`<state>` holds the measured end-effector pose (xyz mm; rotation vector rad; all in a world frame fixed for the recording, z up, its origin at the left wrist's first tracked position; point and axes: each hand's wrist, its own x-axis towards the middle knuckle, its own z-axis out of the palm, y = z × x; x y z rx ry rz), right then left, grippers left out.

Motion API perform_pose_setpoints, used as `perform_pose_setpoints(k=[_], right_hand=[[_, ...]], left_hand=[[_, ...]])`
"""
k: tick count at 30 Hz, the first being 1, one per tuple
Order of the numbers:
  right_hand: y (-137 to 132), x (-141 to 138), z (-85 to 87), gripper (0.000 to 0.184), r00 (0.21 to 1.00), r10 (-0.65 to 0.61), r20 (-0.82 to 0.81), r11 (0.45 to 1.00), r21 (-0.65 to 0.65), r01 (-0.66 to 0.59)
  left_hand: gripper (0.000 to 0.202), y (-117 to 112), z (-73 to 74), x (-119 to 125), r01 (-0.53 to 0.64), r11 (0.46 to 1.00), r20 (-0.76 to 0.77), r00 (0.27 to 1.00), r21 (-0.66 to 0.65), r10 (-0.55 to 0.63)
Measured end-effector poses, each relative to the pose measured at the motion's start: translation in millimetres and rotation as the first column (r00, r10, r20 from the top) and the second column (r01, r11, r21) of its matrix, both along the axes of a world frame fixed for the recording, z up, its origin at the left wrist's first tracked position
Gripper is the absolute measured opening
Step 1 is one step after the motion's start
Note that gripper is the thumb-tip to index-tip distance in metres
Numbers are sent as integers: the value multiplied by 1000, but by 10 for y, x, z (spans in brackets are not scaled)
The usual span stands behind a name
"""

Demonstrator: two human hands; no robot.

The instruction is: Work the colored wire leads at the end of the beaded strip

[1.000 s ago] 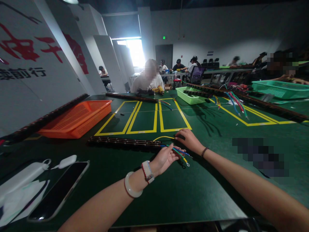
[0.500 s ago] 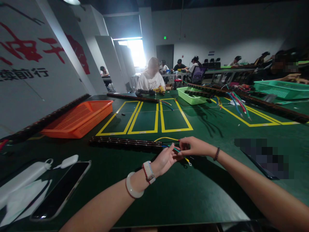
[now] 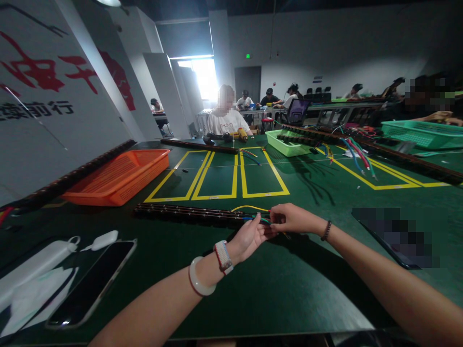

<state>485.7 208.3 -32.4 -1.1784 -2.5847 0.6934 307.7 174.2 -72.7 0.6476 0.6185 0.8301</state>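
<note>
A long dark bar-shaped bundle (image 3: 188, 213) lies across the green table in front of me, with coloured wires coming from its right end. My left hand (image 3: 251, 237) is closed round the blue and green wires (image 3: 261, 219) near that end, thumb on top, palm turned up. Touching its fingertips, my right hand (image 3: 294, 219) pinches at the wire ends. A yellow wire (image 3: 250, 207) arcs from the bundle to the right hand's fingers. The wire tips are mostly hidden behind the fingers.
An orange basket (image 3: 159, 166) stands back left, a light green basket (image 3: 289, 148) back right. Phones lie at left (image 3: 94, 284) and right (image 3: 394, 241). Yellow tape (image 3: 217, 197) marks the table. A person in a white shirt (image 3: 226, 123) sits opposite, near a yellow heat gun (image 3: 240, 135).
The yellow wire end with a ring terminal, hanging below my fingers before, is now out of sight. My right hand's fingers have shifted slightly; the bundle stays in place.
</note>
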Motion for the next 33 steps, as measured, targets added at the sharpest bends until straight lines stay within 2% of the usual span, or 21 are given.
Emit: perform_pose_setpoints(k=[5, 12, 24, 33], right_hand=[[-8, -1, 11, 10, 1000, -9, 3, 998, 61, 9], [1, 12, 17, 13, 998, -50, -40, 994, 95, 54], [10, 0, -22, 14, 995, -75, -63, 997, 31, 77], [-3, -25, -73, 6, 996, -71, -49, 997, -22, 70]], left_hand=[[37, 20, -59, 7, -14, 1000, 5, 1000, 26, 14], [37, 17, -28, -8, 13, 998, -17, 1000, 64, -12], [25, -13, 27, -18, 28, 997, -15, 1000, 77, -27], [23, -20, 27, 4, 45, 992, -25, 999, 118, -43]])
